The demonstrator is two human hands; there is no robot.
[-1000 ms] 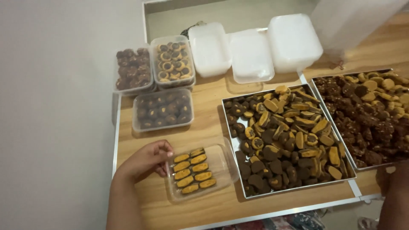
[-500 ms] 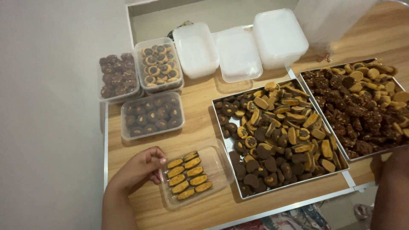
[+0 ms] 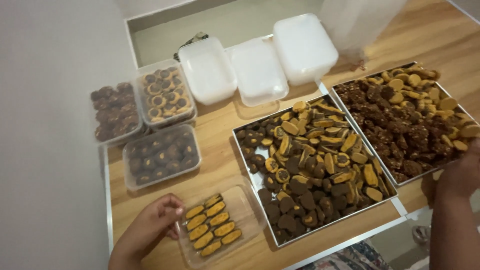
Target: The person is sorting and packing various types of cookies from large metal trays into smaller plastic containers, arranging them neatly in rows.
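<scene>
My left hand (image 3: 150, 227) is at the lower left, its fingers closed on the left rim of a clear plastic container (image 3: 246, 204). The container holds two rows of oblong yellow-and-brown cookies (image 3: 212, 230). To its right lies a metal tray (image 3: 345, 220) heaped with dark and yellow cookies. A second tray (image 3: 366, 136) of brown clusters and round yellow cookies lies further right. My right hand (image 3: 457, 172) is at the near corner of that second tray, partly cut off by the frame. I cannot see whether it holds anything.
Three lidded clear tubs of cookies (image 3: 112, 112) (image 3: 162, 95) (image 3: 160, 157) stand at the left. Three white tubs (image 3: 207, 70) (image 3: 257, 70) (image 3: 305, 47) stand at the back, near a clear plastic bag (image 3: 360, 20). The wooden table (image 3: 220, 130) ends just below the trays; a grey wall runs along the left.
My right hand has come up from the lower right to the near corner of the right tray. My left hand stays on the container. The view has swung, so everything sits further left.
</scene>
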